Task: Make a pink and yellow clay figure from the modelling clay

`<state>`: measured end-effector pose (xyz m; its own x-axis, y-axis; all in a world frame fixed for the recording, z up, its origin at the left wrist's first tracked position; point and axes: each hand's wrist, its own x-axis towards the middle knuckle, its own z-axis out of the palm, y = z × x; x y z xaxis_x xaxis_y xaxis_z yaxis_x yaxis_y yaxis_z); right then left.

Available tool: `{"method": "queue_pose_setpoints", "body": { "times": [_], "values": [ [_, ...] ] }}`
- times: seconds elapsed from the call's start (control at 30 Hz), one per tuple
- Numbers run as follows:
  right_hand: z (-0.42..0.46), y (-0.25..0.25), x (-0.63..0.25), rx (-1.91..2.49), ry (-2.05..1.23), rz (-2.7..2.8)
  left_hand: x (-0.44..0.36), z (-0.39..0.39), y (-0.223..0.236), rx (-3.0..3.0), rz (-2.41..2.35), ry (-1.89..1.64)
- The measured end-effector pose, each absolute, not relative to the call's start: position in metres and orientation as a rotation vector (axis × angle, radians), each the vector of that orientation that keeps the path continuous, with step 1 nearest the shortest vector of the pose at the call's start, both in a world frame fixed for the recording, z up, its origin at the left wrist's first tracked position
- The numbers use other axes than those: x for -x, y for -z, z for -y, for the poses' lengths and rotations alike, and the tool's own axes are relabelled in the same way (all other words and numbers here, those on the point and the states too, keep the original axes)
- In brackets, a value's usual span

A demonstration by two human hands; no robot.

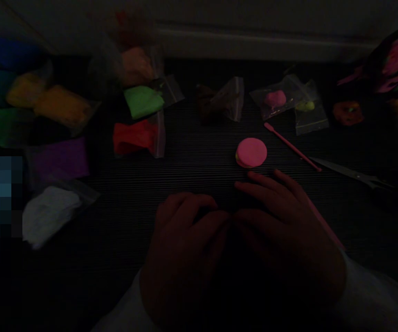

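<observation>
Head view: our left hand point(187, 244) is curled, right hand point(285, 230) part-spread; we can't tell if they pinch anything. Just beyond, the pink disc point(252, 152) seems light, soft, best held by its rim.

Very dim light, whole scene in shadow. Black tabletop point(199, 161), finely ribbed, ribs running side to side. Behind it, plain greyish wall point(236, 16); slightly lighter horizontal band point(264, 44) near its foot. Faint diagonal line point(31, 26) at upper left.
</observation>
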<state>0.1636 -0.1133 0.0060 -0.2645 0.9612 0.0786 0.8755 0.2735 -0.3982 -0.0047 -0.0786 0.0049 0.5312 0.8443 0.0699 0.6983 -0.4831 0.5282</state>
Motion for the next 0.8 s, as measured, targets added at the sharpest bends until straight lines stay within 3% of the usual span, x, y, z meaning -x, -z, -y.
{"method": "queue_pose_setpoints", "body": {
  "times": [0.8],
  "values": [
    [0.118,-0.005,-0.176,1.673,-0.321,2.251,0.01,0.079,-0.002,-2.35,-1.258,-0.462]
  ]
}}
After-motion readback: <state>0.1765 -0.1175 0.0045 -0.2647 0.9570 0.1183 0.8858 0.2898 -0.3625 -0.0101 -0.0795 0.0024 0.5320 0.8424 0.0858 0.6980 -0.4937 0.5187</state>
